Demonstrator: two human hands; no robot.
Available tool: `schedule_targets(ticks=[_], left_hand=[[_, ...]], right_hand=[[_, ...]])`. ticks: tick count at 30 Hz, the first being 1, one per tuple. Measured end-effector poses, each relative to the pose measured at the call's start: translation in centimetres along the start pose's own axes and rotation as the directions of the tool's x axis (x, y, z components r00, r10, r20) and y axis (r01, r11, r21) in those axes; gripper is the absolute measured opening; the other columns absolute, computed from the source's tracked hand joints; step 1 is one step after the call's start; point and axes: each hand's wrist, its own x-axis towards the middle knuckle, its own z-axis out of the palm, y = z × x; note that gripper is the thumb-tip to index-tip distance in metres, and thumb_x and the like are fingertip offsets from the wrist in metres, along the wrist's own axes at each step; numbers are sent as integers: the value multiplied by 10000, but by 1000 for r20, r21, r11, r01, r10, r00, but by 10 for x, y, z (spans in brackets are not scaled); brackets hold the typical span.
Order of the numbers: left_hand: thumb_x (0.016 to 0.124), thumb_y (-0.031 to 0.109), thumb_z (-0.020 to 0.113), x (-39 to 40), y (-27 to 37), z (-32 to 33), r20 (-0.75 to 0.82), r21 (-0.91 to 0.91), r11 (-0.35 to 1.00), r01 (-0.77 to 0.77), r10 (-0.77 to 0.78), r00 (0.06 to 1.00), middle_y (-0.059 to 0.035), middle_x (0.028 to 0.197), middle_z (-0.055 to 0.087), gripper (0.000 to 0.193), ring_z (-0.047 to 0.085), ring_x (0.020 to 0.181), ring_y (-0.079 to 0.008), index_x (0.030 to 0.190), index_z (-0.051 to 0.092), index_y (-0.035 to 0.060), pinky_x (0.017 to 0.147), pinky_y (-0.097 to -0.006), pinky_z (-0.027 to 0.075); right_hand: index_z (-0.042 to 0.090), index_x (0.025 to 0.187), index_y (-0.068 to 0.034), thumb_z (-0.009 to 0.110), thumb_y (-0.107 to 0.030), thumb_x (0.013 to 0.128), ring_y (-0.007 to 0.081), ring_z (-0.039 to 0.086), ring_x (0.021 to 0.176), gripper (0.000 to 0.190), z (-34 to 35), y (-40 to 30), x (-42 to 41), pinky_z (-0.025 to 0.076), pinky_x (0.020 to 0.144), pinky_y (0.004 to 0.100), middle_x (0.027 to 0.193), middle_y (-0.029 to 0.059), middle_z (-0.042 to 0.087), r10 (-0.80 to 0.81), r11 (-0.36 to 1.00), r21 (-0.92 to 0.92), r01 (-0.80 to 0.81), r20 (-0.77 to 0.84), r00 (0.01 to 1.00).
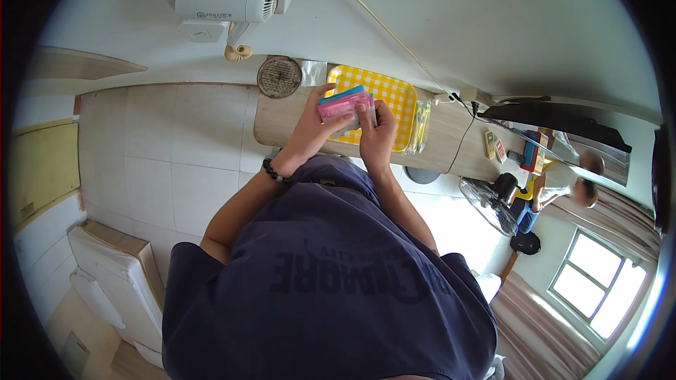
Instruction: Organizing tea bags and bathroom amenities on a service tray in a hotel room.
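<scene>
My left hand (310, 129) and my right hand (378, 136) together grip small packets above the desk. A pink packet (338, 108) bearing writing faces me, with a blue packet (346, 93) behind its upper edge. A greyish-white part shows below the pink one, partly covered by my fingers. My left thumb presses along the lower side, and my right thumb lies on the pink front. How many packets are in the stack I cannot tell. Beneath and behind my hands lies a yellow-and-white checked tray (398, 96), partly hidden by them.
On the desk (449, 142) are a round brown woven mat (279, 77), a clear plastic packet (314, 73) and wrapped yellow sticks (420, 127). A cable (385, 26) runs down the wall. Right of me stand a fan (494, 200) and a seated person (554, 182). A hair dryer (224, 1) hangs above.
</scene>
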Motion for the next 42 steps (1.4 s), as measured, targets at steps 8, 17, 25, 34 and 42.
schedule_targets(ticks=[8,17,25,34,42], left_hand=[[1039,150,562,3,6,-10,-33,-77,996,33,-36,999,-75,1110,591,311,588,904,-120,1321,477,53,757,-215,497],[1061,182,537,-4,17,-3,-54,131,991,-22,30,998,-30,961,581,207,510,734,-70,1236,523,74,632,-216,436],[1070,249,539,-6,22,-2,-208,133,986,102,-73,975,-27,929,601,223,516,694,-58,1191,552,62,567,-211,423],[1061,281,541,-5,-2,0,-22,-435,838,331,-377,926,-14,978,651,273,559,711,-34,1226,605,73,502,-172,380],[1058,334,547,-8,10,-3,160,-475,718,510,-499,852,5,882,634,311,487,600,5,1224,609,78,450,-153,314]], right_hand=[[630,1075,1,641,-88,979,125,527,707,131,20,-19,0,451,644,262,849,78,633,-253,967,9,253,-3,968],[574,1294,-12,651,-61,952,177,598,790,354,1,-15,3,490,670,302,975,126,681,-132,959,-216,181,223,966],[497,1412,-27,720,-116,912,234,622,859,555,7,-32,-2,524,771,334,1029,134,679,82,997,-9,-82,236,968],[396,1453,-38,882,-106,731,266,625,1052,874,24,-8,-6,495,969,374,1191,150,649,-359,933,95,346,191,914],[439,1356,-53,903,-32,675,265,626,1099,824,17,0,-5,495,998,389,1221,161,648,-209,943,305,134,226,951]])
